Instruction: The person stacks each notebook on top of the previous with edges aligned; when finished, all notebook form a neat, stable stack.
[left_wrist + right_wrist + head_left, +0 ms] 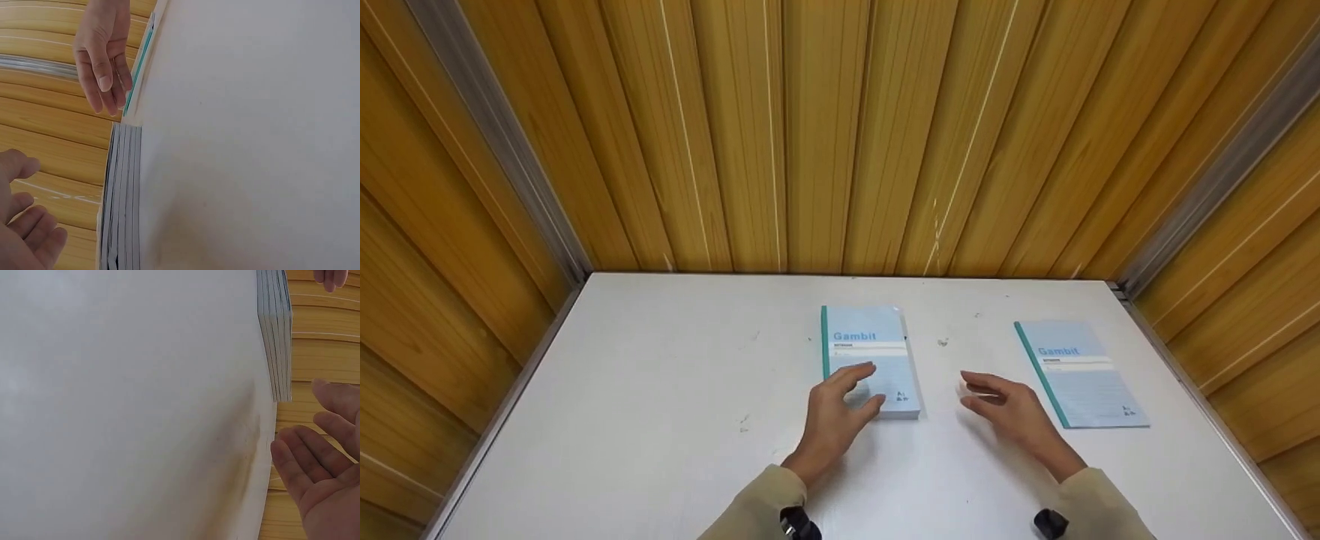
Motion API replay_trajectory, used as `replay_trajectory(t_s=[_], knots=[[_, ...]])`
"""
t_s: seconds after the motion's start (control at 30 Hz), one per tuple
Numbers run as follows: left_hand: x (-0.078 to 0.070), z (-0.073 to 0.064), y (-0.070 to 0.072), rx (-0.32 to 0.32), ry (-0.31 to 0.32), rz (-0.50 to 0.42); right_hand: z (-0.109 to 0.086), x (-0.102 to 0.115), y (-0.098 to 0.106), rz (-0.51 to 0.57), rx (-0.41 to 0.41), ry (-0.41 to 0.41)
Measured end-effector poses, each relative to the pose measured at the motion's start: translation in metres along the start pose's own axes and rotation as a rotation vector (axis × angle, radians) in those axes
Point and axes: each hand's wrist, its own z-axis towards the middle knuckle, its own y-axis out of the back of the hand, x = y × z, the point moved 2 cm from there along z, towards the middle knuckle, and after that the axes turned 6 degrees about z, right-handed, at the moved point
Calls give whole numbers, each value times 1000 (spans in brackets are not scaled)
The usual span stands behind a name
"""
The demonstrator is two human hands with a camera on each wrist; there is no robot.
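Observation:
A stack of several light blue notebooks (866, 330) with green spines lies on the white table; their layered page edges (125, 197) show in the left wrist view. Over the stack's near left part hovers my left hand (840, 412), thumb and fingers apart and loosely bent, holding nothing. My right hand (1012, 412) is in the air between the stack and a single notebook (1084, 375) at the right, its fingers relaxed and nothing in them. In the right wrist view, the right hand (320, 478) shows an uncovered palm beside the stack's edges (275, 343).
The white table (622, 390) has small scuff marks. Yellow wood-patterned panels (817, 135) rise behind it and at both sides, with grey metal strips (510, 135) at the corners. Dark bands (1050, 523) sit on both sleeves.

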Motion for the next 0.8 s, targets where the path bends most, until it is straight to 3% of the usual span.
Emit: replay_trajectory(t_s=[0.5,0.8], knots=[[-20,14,-36,41,15,-67,-6,-13,31,46,-81,28],[-25,23,-55,89,82,-108,-11,-23,47,-50,-110,-10]])
